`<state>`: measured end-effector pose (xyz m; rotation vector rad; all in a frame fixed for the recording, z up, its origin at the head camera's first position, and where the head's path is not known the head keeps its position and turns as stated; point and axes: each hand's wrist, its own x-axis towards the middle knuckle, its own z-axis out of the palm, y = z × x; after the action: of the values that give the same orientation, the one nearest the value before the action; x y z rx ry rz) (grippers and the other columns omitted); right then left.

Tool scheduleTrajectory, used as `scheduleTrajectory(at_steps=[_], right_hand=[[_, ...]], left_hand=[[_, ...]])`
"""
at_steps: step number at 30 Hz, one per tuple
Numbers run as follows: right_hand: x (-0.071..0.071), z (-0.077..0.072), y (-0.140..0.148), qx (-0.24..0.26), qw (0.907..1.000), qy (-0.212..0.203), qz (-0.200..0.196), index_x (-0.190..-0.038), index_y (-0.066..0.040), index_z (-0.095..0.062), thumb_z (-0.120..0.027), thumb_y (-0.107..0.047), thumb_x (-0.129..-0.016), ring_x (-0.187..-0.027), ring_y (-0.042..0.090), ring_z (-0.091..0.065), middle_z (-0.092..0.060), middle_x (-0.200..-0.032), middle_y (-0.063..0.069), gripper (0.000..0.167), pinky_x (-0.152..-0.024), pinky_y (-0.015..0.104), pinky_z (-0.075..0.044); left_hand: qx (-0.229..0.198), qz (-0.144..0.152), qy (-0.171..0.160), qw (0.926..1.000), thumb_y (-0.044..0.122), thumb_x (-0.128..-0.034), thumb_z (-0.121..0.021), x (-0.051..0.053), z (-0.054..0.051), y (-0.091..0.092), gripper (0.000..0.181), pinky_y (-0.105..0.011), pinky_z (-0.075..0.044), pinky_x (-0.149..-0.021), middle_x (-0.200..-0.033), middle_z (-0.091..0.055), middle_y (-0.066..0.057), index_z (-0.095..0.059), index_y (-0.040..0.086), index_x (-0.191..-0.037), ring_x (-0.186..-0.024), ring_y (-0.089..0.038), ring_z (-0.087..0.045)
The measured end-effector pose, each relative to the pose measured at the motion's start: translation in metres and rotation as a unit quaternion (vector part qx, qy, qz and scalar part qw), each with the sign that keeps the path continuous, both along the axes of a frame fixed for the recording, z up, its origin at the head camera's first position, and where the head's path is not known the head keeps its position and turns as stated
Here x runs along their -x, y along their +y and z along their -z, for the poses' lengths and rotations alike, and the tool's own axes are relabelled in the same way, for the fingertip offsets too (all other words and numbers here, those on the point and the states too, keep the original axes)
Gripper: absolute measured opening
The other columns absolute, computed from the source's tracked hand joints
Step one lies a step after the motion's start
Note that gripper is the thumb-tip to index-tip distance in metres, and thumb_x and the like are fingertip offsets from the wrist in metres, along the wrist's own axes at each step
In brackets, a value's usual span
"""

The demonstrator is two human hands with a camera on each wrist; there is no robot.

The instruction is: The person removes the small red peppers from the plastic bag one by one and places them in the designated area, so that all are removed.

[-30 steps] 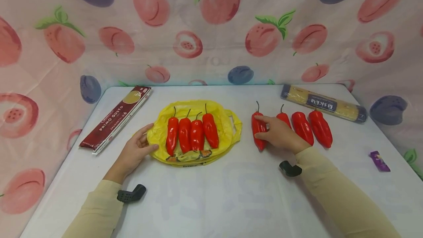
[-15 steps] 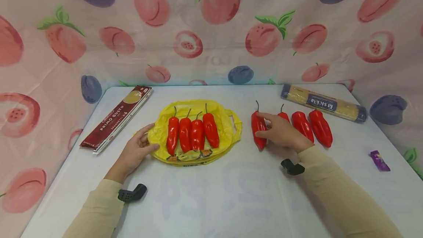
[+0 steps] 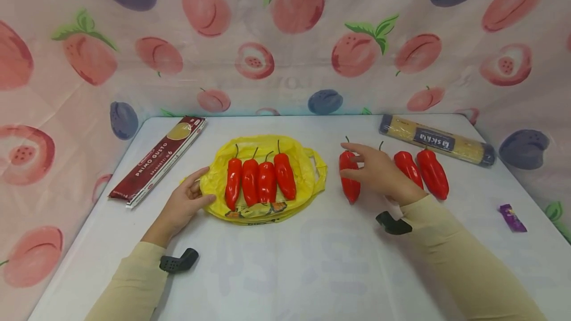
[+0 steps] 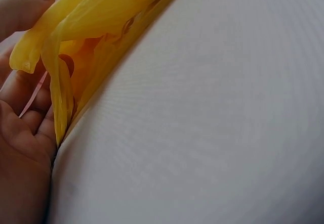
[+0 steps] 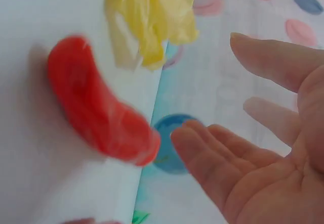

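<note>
A yellow plastic bag lies on the table with several red peppers on it. At the bag's left edge rests my left hand, thumb and fingers apart around the rim; in the left wrist view, folds of the bag touch its fingers. My right hand hovers over a single red pepper right of the bag. Its fingers are spread and hold nothing; in the right wrist view that pepper lies apart from them. Beyond this hand lie two more red peppers, and a stem shows of another, mostly hidden.
A dark red spaghetti pack lies at the back left. Another pasta pack with blue ends lies at the back right, behind the peppers. A small purple wrapper is near the right edge. Fruit-print cloth walls the table's back and sides.
My right hand has let go of the single pepper and lifted slightly, its fingers now spread. That pepper stays where it was. The left hand has not visibly moved.
</note>
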<state>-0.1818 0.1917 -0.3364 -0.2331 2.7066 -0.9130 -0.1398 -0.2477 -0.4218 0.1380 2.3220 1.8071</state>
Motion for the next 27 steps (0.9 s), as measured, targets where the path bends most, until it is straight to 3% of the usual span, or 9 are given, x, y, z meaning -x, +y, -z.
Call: scheduleTrajectory(at_steps=[8, 19, 27], right_hand=[[-0.002, 0.006, -0.033, 0.034, 0.9986, 0.014, -0.038, -0.152, -0.016, -0.044, -0.074, -0.026, -0.092, -0.122, 0.034, -0.058, -0.059, -0.137, 0.016, 0.068, -0.085, 0.042, -0.058], [-0.005, 0.022, -0.076, 0.076, 0.9924, 0.022, -0.095, -0.147, -0.012, -0.051, -0.073, -0.021, -0.091, -0.123, 0.029, -0.057, -0.053, -0.144, 0.011, 0.061, -0.087, 0.039, -0.057], [0.001, 0.034, -0.098, 0.080, 0.9936, 0.008, -0.080, -0.146, -0.016, -0.053, -0.073, -0.019, -0.092, -0.123, 0.025, -0.057, -0.053, -0.145, 0.006, 0.058, -0.087, 0.034, -0.057]], left_hand=[[0.001, 0.002, 0.000, 1.0000, 0.010, -0.0954, -0.067, 0.000, 0.000, -0.001, 0.076, -0.017, -0.048, -0.093, -0.148, -0.047, -0.020, -0.025, 0.009, -0.158, -0.116, -0.001, -0.057], [0.011, -0.001, -0.002, 0.9999, 0.012, -0.0954, -0.068, 0.000, 0.000, -0.001, 0.076, -0.017, -0.048, -0.093, -0.147, -0.049, -0.020, -0.026, 0.010, -0.158, -0.115, -0.001, -0.057], [0.006, 0.005, -0.002, 1.0000, 0.012, -0.0952, -0.069, 0.000, 0.000, -0.001, 0.076, -0.017, -0.048, -0.093, -0.148, -0.048, -0.020, -0.026, 0.009, -0.158, -0.114, -0.001, -0.058]])
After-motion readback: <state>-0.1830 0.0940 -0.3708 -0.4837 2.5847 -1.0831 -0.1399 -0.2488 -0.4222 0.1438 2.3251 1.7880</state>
